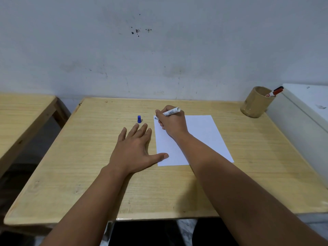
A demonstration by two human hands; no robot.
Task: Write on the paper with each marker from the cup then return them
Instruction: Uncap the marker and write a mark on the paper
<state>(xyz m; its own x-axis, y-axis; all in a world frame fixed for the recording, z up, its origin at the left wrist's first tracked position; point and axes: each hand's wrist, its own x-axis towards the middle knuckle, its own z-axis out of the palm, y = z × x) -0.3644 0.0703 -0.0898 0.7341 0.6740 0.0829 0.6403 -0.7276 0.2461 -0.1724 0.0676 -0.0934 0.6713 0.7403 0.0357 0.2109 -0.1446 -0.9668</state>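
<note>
Right hand (171, 121): wrapped around the uncapped marker (169, 112) in a writing grip; barrel slopes up and to the right, tip down at the far-left corner of the paper (204, 132). Whether the tip actually touches the sheet, cannot tell.
Left hand (136, 148): flat and spread on the table (71, 166), holding nothing; thumb tip lies on the near-left edge of the paper, pinning it lightly.
Blue cap (139, 119): standing on the table just left of the paper, just beyond the left fingertips, apart from them.
Cup (255, 103): far-right corner of the table, well apart from the paper; one red-capped marker (275, 92) leans out over its rim.
Paper state: no ink marks visible — sheet reads blank from here.
Step in hand (judgement): first strokes with the blue marker; task looks early, with the red one still waiting in the cup.
Doing it well: keep the thumb on the sheet's edge so it does not skate under the stroke. Start slightly inside the corner, since the tip sits close to the edge and could run onto the wood. Light, even pressure; move rightward across the open white area.
Watch: the cap — keep it within reach for recapping before the marker goes back in the cup.
</note>
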